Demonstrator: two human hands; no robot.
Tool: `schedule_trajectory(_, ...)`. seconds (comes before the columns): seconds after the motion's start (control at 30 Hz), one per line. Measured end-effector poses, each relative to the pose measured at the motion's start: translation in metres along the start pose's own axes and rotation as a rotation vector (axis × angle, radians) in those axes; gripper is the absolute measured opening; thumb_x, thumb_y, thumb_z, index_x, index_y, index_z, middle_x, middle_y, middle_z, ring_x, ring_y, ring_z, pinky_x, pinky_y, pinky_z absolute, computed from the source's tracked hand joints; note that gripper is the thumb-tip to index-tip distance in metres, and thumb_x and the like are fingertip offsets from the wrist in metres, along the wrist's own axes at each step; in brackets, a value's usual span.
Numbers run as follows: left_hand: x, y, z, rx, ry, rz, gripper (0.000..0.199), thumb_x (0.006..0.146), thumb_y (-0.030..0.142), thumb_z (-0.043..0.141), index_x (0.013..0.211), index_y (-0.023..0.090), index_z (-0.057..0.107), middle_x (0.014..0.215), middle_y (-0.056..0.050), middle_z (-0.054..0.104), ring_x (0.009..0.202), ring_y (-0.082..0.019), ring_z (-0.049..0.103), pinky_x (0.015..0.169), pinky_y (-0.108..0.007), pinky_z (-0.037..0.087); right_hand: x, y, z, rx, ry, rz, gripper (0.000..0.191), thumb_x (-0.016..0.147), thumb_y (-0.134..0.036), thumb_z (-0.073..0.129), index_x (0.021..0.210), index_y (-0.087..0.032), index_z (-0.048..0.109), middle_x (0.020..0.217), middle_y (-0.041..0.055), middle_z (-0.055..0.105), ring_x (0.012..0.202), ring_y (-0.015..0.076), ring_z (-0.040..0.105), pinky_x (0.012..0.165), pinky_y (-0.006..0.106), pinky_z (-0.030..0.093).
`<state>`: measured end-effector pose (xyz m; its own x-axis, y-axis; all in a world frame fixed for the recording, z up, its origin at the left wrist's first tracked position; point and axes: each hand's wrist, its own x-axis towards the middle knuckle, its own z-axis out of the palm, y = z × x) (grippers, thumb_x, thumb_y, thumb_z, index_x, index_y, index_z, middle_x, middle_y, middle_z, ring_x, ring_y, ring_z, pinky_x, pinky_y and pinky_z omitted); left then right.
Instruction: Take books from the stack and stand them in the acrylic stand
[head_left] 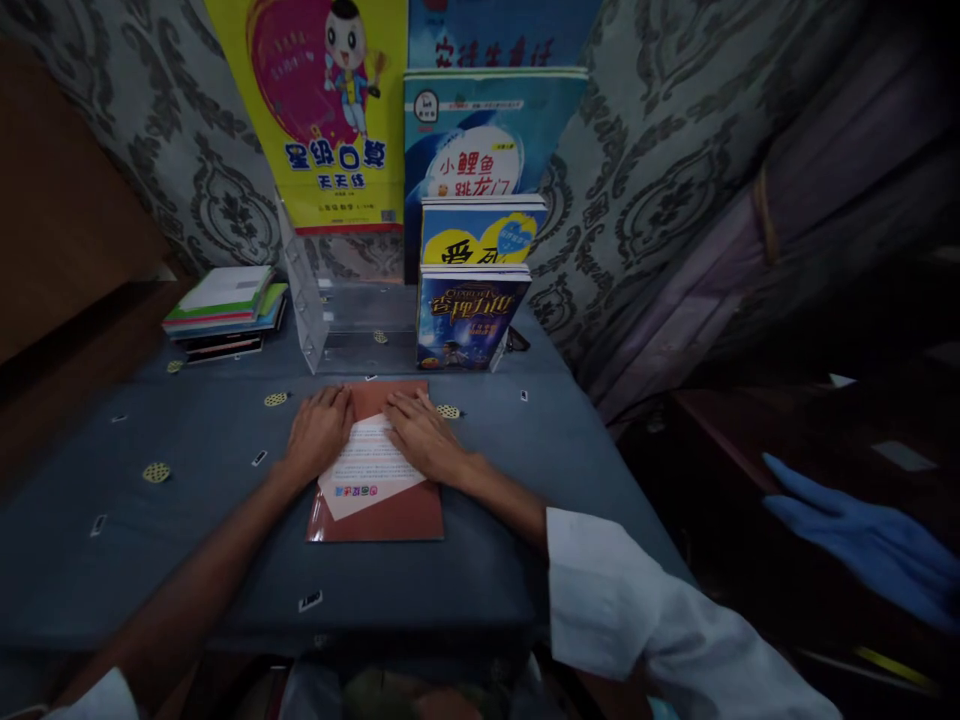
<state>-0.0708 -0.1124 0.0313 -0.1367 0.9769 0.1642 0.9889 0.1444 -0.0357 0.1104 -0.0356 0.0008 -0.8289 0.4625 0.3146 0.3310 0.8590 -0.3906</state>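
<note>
A reddish-brown book (405,515) with a pale printed panel lies closed on the cloth-covered table, its print upside down to me. My left hand (321,432) rests flat over the book's far left edge, fingers stretched away from me. On the far right part of the cover lies my right hand (421,432), palm down with its fingers extended. Neither hand grips anything. Just beyond the book stands a clear acrylic rack (352,350), with a dark blue book (469,320) in its front right part.
Behind the blue book, several books rise in steps, with a yellow workbook (337,120) at the left. A stack of books (221,305) lies left of the rack. The grey tablecloth (210,520) has small prints. A blue glove-like shape (862,540) shows at right.
</note>
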Motion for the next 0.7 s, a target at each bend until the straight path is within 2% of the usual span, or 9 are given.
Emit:
schedule_trajectory(0.1,0.000,-0.001,0.003,0.003,0.007,0.010,0.043,0.100,0.022,0.033,0.132,0.010,0.060,0.135,-0.017,0.063,0.122,-0.031,0.059,0.100,-0.044,0.047,0.008,0.000,0.013,-0.002,-0.009,0.005,0.043,0.100,-0.030,0.050,0.141,-0.017,0.053,0.150,0.0126,0.053,0.146,0.0239,0.040,0.125,0.051,0.027)
schedule_trajectory(0.2,0.001,-0.003,0.007,0.008,0.024,0.017,0.043,0.100,0.022,0.035,0.132,0.008,0.060,0.136,-0.018,0.062,0.122,-0.032,0.059,0.100,-0.045,0.047,0.004,0.015,0.019,-0.004,0.022,0.078,0.048,0.099,-0.032,0.053,0.144,-0.015,0.050,0.153,0.0149,0.049,0.148,0.0254,0.037,0.125,0.052,0.023)
schedule_trajectory(0.33,0.002,-0.007,0.014,-0.024,0.090,0.040,0.042,0.100,0.023,0.036,0.130,0.009,0.062,0.133,-0.018,0.064,0.120,-0.033,0.060,0.097,-0.047,0.049,-0.011,0.037,0.004,-0.045,0.004,0.225,0.053,0.101,-0.036,0.047,0.148,-0.011,0.046,0.158,0.0171,0.040,0.150,0.0263,0.031,0.125,0.054,0.018)
schedule_trajectory(0.47,0.002,-0.010,0.020,-0.044,0.133,0.057,0.041,0.100,0.024,0.036,0.129,0.011,0.062,0.133,-0.017,0.064,0.120,-0.033,0.060,0.096,-0.048,0.050,-0.018,0.040,-0.014,-0.027,-0.012,0.266,0.055,0.101,-0.039,0.043,0.149,-0.013,0.045,0.157,0.0158,0.041,0.149,0.0250,0.034,0.124,0.052,0.020)
schedule_trajectory(0.7,0.001,-0.012,0.027,-0.064,0.143,0.096,0.044,0.102,0.026,0.033,0.133,0.009,0.060,0.138,-0.018,0.061,0.131,-0.033,0.054,0.104,-0.049,0.044,-0.015,0.040,-0.015,0.013,-0.003,0.279,0.054,0.097,-0.036,0.049,0.144,-0.010,0.051,0.154,0.0182,0.046,0.146,0.0269,0.039,0.122,0.052,0.022)
